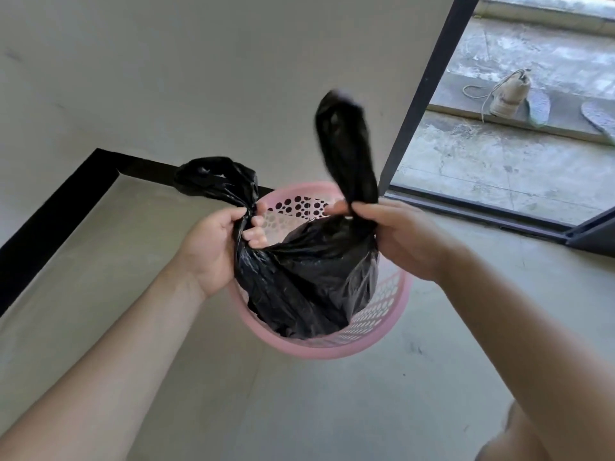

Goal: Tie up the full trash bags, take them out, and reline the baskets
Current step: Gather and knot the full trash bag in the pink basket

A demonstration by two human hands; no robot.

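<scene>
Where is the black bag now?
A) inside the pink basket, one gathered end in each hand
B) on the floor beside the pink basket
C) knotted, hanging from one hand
A: the left hand and the right hand each grip a gathered end of the black bag, which sits in the pink basket.

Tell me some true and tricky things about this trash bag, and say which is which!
1. The black trash bag sits inside a pink basket. True.
2. The left hand is empty. False: it grips one bunched end of the bag.
3. The right hand pinches the bag's other end, which sticks up. True.
4. The bag is already knotted. False: the two ends are held apart, untied.
5. A shoe lies beyond the dark door frame. True.
</scene>
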